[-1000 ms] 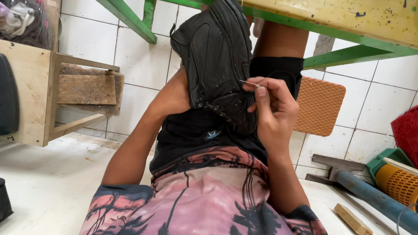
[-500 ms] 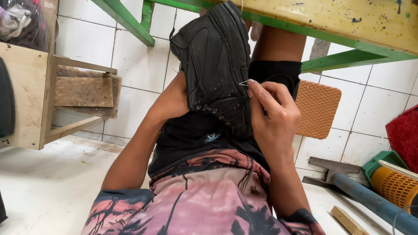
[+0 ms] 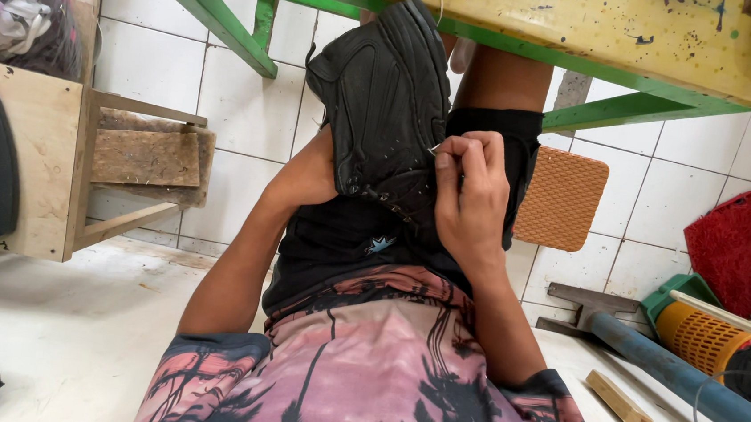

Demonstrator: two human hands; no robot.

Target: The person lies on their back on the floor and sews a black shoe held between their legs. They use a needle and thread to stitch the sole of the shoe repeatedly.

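A black shoe [image 3: 389, 96] stands upright on my lap, its sole edge toward me, reaching up to the underside of the yellow table [image 3: 586, 27]. My left hand [image 3: 306, 179] is mostly hidden behind the shoe and supports it from the left. My right hand [image 3: 470, 196] rests against the shoe's right edge, with finger and thumb pinched on a thin metal needle [image 3: 435, 149] at the sole seam. My knee in black shorts [image 3: 498, 131] props the shoe from behind.
A wooden bench frame [image 3: 84, 170] stands at the left with a dark bag of clothes on top. An orange perforated pad [image 3: 559, 199] leans on the tiled wall. A blue-handled hammer [image 3: 650, 349], a red brush [image 3: 734, 248] and an orange mesh spool [image 3: 696, 330] lie at the right.
My right hand has shifted slightly along the shoe's edge with the needle. The shoe and my left hand stay about where they were.
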